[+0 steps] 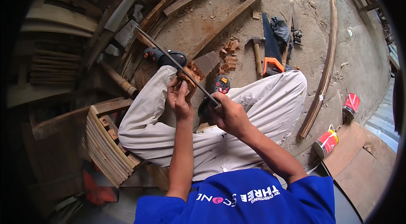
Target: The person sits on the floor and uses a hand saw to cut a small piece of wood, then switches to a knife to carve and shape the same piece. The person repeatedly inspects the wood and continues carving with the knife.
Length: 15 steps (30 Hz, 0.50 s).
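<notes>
My right hand (229, 114) is closed around the near end of a long, thin, dark metal blade (169, 57), seen nearly edge-on. The blade slants up to the far left, across a small reddish-brown piece of wood (185, 77) with rough, chipped surfaces. Below the blade, my left hand (181, 98) pinches that piece between thumb and fingers. A flat brown wood block (206, 63) lies just beyond, between my shoes. Whether the blade's edge touches the held piece, I cannot tell.
Wood chips (230, 62), a claw hammer (257, 55) and an orange-handled handsaw (270, 44) lie ahead to the right. A wooden frame (230, 25) rests on the floor beyond. Two red cans (326, 143) stand at right, past a long pole (327, 67). Slatted wood (103, 152) is at left.
</notes>
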Tool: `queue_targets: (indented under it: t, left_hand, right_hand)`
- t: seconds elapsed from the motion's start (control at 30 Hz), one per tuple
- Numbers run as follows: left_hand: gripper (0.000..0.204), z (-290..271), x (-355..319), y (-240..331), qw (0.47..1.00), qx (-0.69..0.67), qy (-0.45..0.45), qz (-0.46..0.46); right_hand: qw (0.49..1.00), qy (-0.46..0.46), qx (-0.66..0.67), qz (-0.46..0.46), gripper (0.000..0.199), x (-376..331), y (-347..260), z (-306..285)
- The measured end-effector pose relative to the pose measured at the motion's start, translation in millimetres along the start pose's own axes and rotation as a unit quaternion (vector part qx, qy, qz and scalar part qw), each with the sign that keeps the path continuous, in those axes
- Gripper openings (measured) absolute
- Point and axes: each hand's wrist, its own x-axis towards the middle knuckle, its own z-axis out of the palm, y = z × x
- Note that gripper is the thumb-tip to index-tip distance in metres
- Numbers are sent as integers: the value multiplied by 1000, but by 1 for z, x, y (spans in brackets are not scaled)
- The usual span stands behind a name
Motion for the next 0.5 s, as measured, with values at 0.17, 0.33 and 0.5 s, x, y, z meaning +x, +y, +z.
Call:
queue_targets:
  t: [0.17, 0.33, 0.5]
  left_hand:
    - [33, 3, 3, -7, 999, -19, -34, 37]
    - [33, -6, -1, -6, 999, -12, -26, 24]
    - [32, -8, -6, -6, 1000, -8, -15, 16]
  right_hand:
    - [999, 20, -39, 19, 47, 4, 7, -6]
    - [999, -12, -8, 31, 45, 3, 11, 0]
    - [1000, 21, 10, -15, 44, 2, 9, 8]
